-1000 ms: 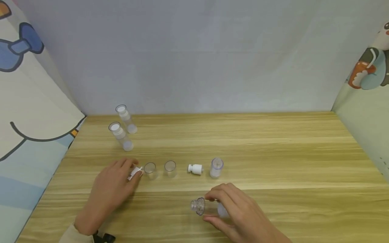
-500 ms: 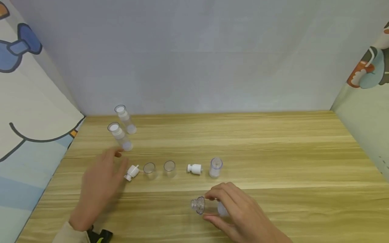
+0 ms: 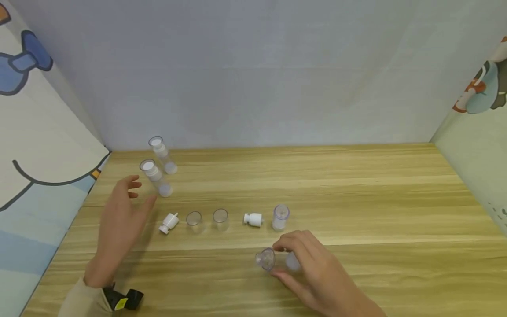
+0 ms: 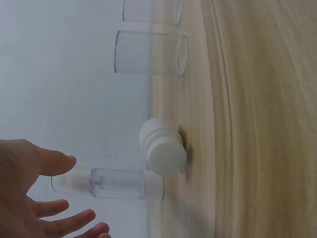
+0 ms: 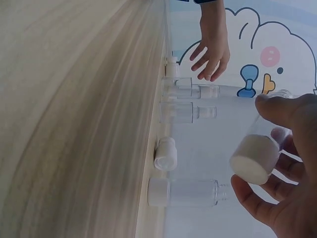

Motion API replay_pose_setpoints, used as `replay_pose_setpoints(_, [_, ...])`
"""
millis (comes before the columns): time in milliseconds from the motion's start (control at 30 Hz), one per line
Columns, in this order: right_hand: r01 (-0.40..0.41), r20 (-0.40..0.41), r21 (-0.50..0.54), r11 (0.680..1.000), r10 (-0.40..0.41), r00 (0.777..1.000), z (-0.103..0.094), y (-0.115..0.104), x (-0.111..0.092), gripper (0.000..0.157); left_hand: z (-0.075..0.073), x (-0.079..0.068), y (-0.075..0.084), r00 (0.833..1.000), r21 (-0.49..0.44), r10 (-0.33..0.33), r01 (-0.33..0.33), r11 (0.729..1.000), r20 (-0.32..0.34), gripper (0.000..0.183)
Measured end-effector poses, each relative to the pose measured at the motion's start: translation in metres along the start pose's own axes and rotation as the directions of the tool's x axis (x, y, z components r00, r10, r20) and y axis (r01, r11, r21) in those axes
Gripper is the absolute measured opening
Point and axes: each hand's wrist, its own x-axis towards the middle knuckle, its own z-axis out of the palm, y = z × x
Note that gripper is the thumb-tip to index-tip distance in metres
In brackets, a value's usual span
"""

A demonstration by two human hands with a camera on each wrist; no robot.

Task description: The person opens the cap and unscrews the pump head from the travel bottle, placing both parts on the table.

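My right hand grips a clear bottle with a threaded neck, tilted with its neck to the left; its white base faces the right wrist camera. The left hand hovers with fingers spread and holds nothing. Just right of it lies a white pump head, on its side. Beyond its fingertips stand two capped bottles, a nearer one and a farther one, each with a white pump inside a clear cap.
Two clear caps, a left one and a right one, stand mid-table. To their right lie another white pump head and an upright uncapped bottle. A grey cloth wall borders the wooden table.
My left hand has let go of the left pump head and drawn away to the left and back, fingers spreading. The right hand has shifted slightly farther away with its bottle.
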Motion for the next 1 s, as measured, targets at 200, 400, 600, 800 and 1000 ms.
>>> replay_pose_setpoints(200, [-0.077,0.012,0.041,0.996,0.077,0.997,-0.01,0.007,0.0,0.034,0.007,0.011,-0.009,0.997,-0.188,-0.013,0.026,0.982,0.07,0.081])
replay_pose_setpoints(400, [-0.167,-0.009,0.061,0.984,0.168,0.986,-0.019,0.017,0.001,0.035,0.016,0.017,-0.017,0.989,-0.366,-0.021,0.074,0.928,0.147,0.084])
replay_pose_setpoints(600, [-0.229,-0.033,0.064,0.971,0.231,0.972,-0.025,0.028,0.001,0.038,0.026,0.02,-0.021,0.991,-0.449,-0.033,0.09,0.889,0.132,0.078])
replay_pose_setpoints(800, [-0.266,-0.059,0.065,0.962,0.269,0.961,-0.028,0.041,0.001,0.05,0.033,0.019,-0.021,0.999,-0.369,-0.023,0.037,0.929,0.044,0.063])
replay_pose_setpoints(1000, [-0.269,-0.09,0.036,0.962,0.271,0.958,-0.027,0.051,0.0,0.052,0.036,0.016,-0.02,0.999,-0.343,-0.035,0.037,0.939,0.012,0.051])
